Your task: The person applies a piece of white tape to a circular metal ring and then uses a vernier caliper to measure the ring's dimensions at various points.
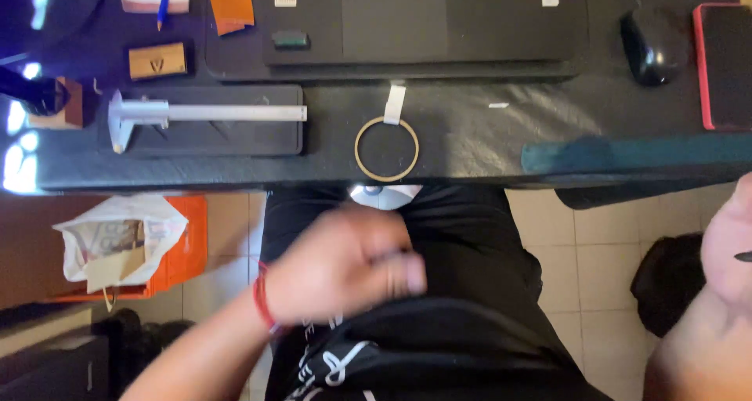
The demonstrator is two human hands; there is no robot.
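My left hand [345,264] hovers over my lap, below the desk edge. It is blurred by motion, its fingers are curled in, and nothing shows in them. A red band sits on that wrist. My right hand [728,248] is cut off by the right edge of the frame; a thin dark tip [744,256] sticks out beside it, and its grip is hidden. A tan ring [386,148] lies flat on the dark desk [470,135] near the front edge, just above my left hand. A small white-silver object [384,196] peeks out under the desk edge.
A grey caliper [204,113] rests on a dark case at the left. Farther back are a laptop [423,25], a black mouse [654,45] and a phone in a red case [724,64]. An orange box with a white bag [125,244] stands on the tiled floor.
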